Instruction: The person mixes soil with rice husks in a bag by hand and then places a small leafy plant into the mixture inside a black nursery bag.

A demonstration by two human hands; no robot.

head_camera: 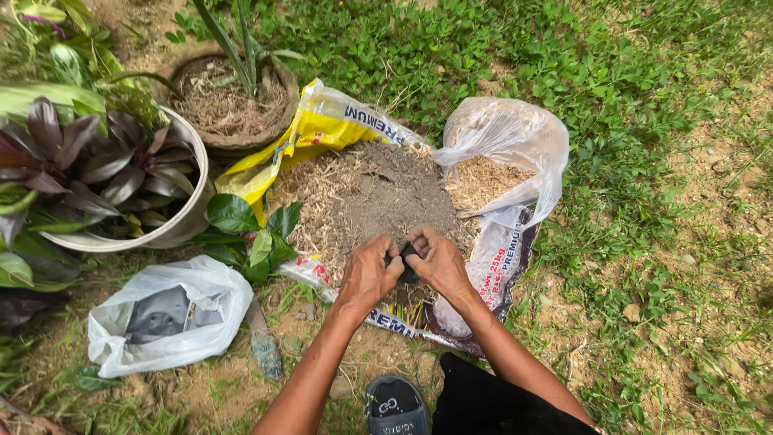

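Dark lump pinched between both hands, low over the near edge of the soil heap, at the middle of the head view. Left hand curled, fingers closed against the lump from its own side; right hand likewise closed on it, thumbs meeting over the top. Hard to tell what the lump is, mostly covered by fingers.

Heap of grey soil mixed with pale chaff, spread on a flattened yellow and white sack. Clear plastic bag at the far right of the heap, open, with more chaff inside. Small green-leaved plant just beside the sack's left edge. White pot with purple-leaved plant further left; brown pot of dry fibre behind it. Crumpled white bag with something dark inside, lying on bare earth at lower left. Dark sandal at the bottom edge, between the forearms. Low green groundcover to the right.
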